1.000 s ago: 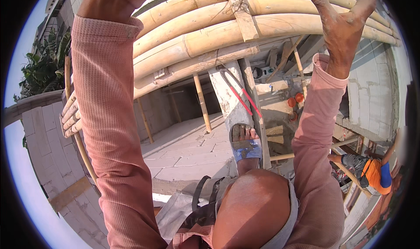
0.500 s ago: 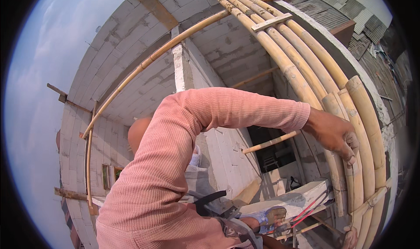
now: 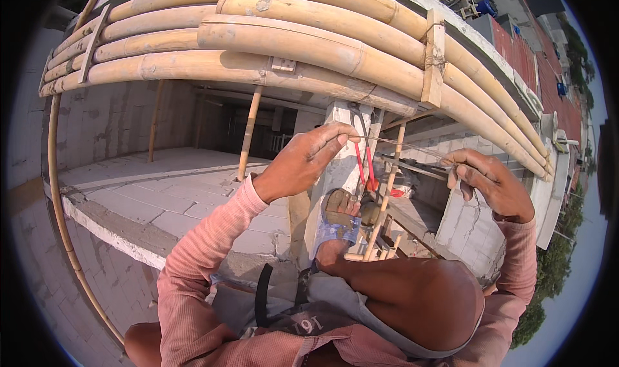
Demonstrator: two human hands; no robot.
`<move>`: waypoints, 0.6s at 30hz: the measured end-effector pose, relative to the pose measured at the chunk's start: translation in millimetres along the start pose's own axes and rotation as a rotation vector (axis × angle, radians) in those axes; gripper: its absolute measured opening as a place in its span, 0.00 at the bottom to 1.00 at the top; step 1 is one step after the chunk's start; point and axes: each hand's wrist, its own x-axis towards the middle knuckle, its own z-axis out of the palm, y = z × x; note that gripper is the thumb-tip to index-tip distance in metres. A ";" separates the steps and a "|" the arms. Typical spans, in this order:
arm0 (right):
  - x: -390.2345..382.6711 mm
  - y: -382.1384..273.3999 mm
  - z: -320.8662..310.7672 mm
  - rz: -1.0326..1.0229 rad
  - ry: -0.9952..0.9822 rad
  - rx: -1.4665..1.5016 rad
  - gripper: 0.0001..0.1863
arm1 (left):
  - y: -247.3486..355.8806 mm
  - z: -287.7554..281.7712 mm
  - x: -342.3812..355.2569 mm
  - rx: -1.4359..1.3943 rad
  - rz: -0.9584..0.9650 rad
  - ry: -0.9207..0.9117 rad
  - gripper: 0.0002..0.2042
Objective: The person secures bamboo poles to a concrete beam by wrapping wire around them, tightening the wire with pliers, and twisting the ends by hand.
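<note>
One thin wire [image 3: 403, 144] spans the grips: left hand [image 3: 308, 160] pinching, right hand [image 3: 490, 181] closed on it. A slackened pinch could drop it; its loose tail below the right grip could snag. A lowered hand could knock the red-handled tool [image 3: 369, 167] beneath the left grip. Wire ends and right-thumb contact are indistinct.

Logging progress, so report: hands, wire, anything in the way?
Left hand, right hand: both pinching wire. Wire spans between them. Bamboo pole behind it.
</note>
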 end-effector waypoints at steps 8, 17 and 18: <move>62.6 -31.1 34.6 -0.077 0.117 -0.300 0.18 | -27.4 28.9 20.2 -0.354 -0.234 0.156 0.21; 66.1 -91.8 -1.7 -0.040 0.389 -0.260 0.17 | -47.6 -151.7 4.0 -0.137 -0.152 1.260 0.44; 70.0 -103.7 -10.5 -0.138 0.426 -0.261 0.18 | -37.7 -172.0 17.8 -0.110 -0.231 1.289 0.48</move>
